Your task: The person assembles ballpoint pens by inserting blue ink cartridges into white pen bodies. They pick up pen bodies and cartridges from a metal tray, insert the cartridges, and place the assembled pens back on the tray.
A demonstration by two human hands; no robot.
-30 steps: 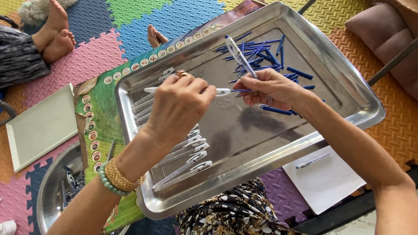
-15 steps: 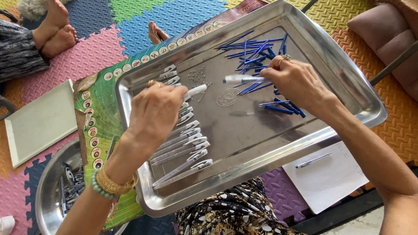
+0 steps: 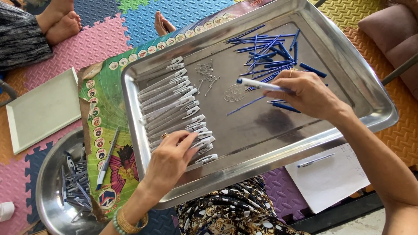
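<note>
Hands: right hand [image 3: 307, 93] gripping white, blue-tipped pen [image 3: 260, 85]; left hand [image 3: 170, 159] on white barrels [image 3: 174, 111].

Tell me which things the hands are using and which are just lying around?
In use: steel tray, white pen barrels, blue refills, tiny springs, pen in right hand, left hand.
Lying about: white board, paper sheet, round bowl.

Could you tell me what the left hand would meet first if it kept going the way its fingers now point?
The left hand points up and right, its fingertips already on the row of white pen barrels. Beyond them it would probably meet bare tray, then the small springs.
</note>
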